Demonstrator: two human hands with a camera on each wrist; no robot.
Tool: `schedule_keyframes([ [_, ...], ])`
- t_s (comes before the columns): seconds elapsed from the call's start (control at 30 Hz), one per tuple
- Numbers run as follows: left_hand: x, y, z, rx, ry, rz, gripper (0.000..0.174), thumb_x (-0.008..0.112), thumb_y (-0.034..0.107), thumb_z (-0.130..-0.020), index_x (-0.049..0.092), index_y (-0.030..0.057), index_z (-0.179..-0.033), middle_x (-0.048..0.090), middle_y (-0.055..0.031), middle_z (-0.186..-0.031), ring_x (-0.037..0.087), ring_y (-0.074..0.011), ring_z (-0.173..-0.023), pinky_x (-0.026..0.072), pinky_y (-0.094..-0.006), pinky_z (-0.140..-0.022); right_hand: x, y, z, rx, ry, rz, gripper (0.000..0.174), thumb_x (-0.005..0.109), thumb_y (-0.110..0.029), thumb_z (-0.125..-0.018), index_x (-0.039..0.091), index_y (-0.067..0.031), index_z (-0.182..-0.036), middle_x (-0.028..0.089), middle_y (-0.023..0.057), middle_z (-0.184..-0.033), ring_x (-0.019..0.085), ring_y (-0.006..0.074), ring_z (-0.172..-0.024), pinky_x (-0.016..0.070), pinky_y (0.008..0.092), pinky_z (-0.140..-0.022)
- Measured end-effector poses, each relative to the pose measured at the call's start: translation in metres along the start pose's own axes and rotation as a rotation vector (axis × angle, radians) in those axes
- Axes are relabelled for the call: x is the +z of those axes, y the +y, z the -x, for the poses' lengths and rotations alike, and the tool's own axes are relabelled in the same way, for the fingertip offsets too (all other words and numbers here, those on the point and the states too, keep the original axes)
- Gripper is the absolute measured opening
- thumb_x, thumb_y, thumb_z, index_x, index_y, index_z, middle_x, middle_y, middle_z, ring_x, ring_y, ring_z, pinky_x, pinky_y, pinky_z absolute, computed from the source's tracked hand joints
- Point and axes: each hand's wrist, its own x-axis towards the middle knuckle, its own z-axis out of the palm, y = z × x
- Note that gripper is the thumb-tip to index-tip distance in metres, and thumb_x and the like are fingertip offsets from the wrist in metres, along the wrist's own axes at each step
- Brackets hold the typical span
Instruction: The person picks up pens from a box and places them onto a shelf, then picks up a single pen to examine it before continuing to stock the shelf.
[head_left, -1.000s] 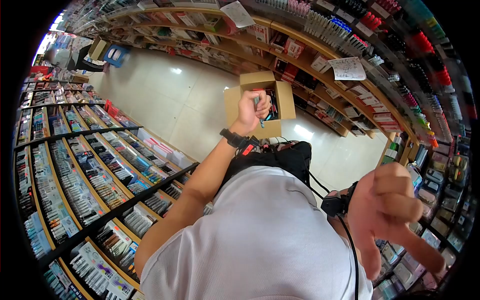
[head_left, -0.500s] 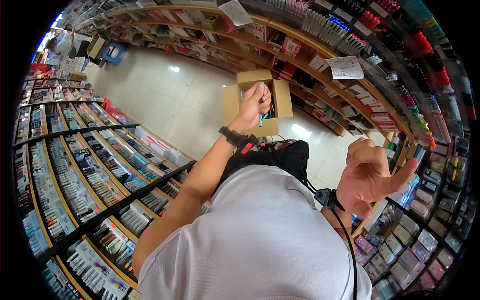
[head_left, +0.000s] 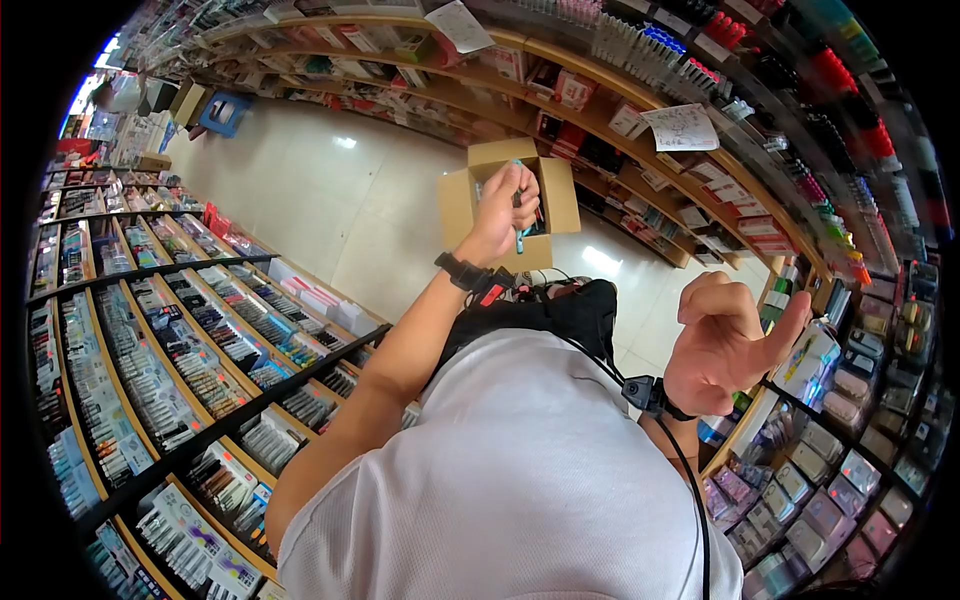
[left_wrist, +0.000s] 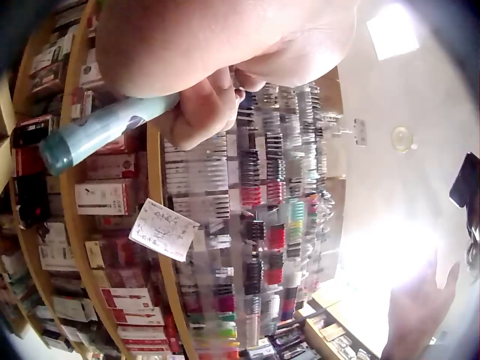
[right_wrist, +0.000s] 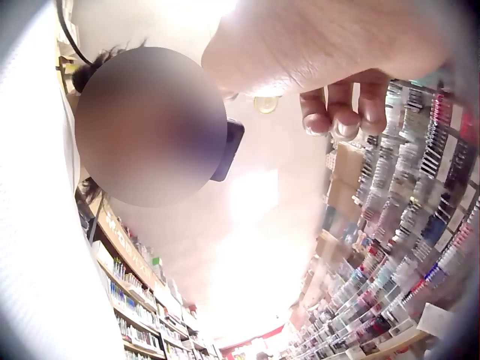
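My left hand (head_left: 505, 208) grips a slim teal pen (head_left: 520, 240) in its curled fingers, over an open cardboard box (head_left: 457, 208). In the left wrist view a thick, rounded end of the teal pen (left_wrist: 97, 133) sticks out of the fist; the rest is hidden by the fingers. Dark items inside the box show partly behind the hand. My right hand (head_left: 728, 345) is raised on the right, palm up, holding nothing. One finger of it points outward, while the others bend loosely, as the right wrist view shows too.
Tiered racks of pens (head_left: 210, 360) line the left side. Ahead, wooden shelves (head_left: 610, 115) carry boxed goods and markers, with a handwritten paper sheet (head_left: 682, 128) on the edge. Packaged cases (head_left: 810, 470) fill a right-hand display. A black cable (head_left: 697, 500) runs down the white shirt.
My right hand has swung away from the camera, forward and turned palm up. The left hand has rotated a little over the box, still holding the pen.
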Motion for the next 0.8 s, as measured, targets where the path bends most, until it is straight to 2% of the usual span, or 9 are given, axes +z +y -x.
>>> schedule_keyframes([
  [0.13,-0.005,-0.003,-0.004,-0.018,-0.069,0.137,0.046,0.033,0.049,-0.106,0.039,0.0124,-0.078,0.035,0.0018,-0.071,0.023,-0.0071,-0.049,0.0194,-0.0243,-0.047,-0.003,-0.004,0.002,0.042,0.002,0.020,0.103,0.041,-0.076,-0.092,0.006,-0.0061,-0.159,0.055,0.0136,-0.070,0.044,0.0171,-0.056,0.0368,0.0323,-0.056],
  [0.3,-0.009,-0.001,-0.001,-0.036,-0.078,0.068,0.044,0.034,0.043,-0.101,0.036,0.0116,-0.070,0.035,0.0007,-0.069,0.024,-0.0080,-0.048,0.0206,-0.0249,-0.047,-0.003,-0.003,0.003,0.067,0.012,0.047,0.103,0.041,-0.075,-0.092,0.010,-0.0021,-0.158,0.055,0.0138,-0.070,0.044,0.0171,-0.056,0.0365,0.0316,-0.055],
  [0.37,-0.009,-0.001,-0.001,-0.048,-0.088,0.088,0.042,0.036,0.040,-0.100,0.035,0.0111,-0.069,0.035,0.0006,-0.069,0.024,-0.0077,-0.048,0.0217,-0.0240,-0.047,0.000,-0.003,0.003,0.054,0.036,0.047,0.106,0.042,-0.078,-0.091,0.016,0.0023,-0.155,0.055,0.0107,-0.067,0.046,0.0158,-0.054,0.0318,0.0286,-0.050],
  [0.47,-0.012,-0.002,-0.002,-0.017,-0.081,0.108,0.043,0.037,0.042,-0.100,0.036,0.0107,-0.071,0.035,0.0007,-0.069,0.026,-0.0077,-0.050,0.0236,-0.0240,-0.048,0.000,-0.002,0.003,0.055,0.032,0.061,0.106,0.041,-0.078,-0.090,0.018,0.0035,-0.154,0.055,0.0107,-0.067,0.046,0.0156,-0.054,0.0319,0.0285,-0.050],
  [0.53,-0.009,-0.001,-0.003,0.001,-0.020,0.131,0.042,0.034,0.043,-0.102,0.042,0.0099,-0.077,0.038,0.0006,-0.073,0.028,-0.0086,-0.051,0.0236,-0.0256,-0.050,0.001,-0.001,0.002,0.039,0.030,0.050,0.106,0.041,-0.078,-0.090,0.018,0.0035,-0.154,0.055,0.0106,-0.067,0.046,0.0156,-0.054,0.0318,0.0285,-0.050],
  [0.67,0.000,-0.002,-0.004,0.050,0.018,0.158,0.039,0.035,0.041,-0.105,0.045,0.0094,-0.085,0.040,0.0008,-0.076,0.030,-0.0090,-0.053,0.0265,-0.0260,-0.051,0.002,-0.001,0.000,0.016,0.015,0.028,0.105,0.041,-0.078,-0.091,0.019,0.0034,-0.153,0.055,0.0104,-0.067,0.046,0.0154,-0.054,0.0315,0.0285,-0.050],
  [0.8,-0.009,-0.005,-0.003,0.010,0.026,0.070,0.035,0.041,0.038,-0.108,0.045,0.0099,-0.088,0.040,0.0012,-0.077,0.029,-0.0065,-0.053,0.0247,-0.0232,-0.048,0.004,-0.002,0.002,0.024,0.011,0.030,0.105,0.041,-0.078,-0.091,0.020,0.0032,-0.153,0.055,0.0102,-0.067,0.046,0.0153,-0.054,0.0315,0.0284,-0.050],
])
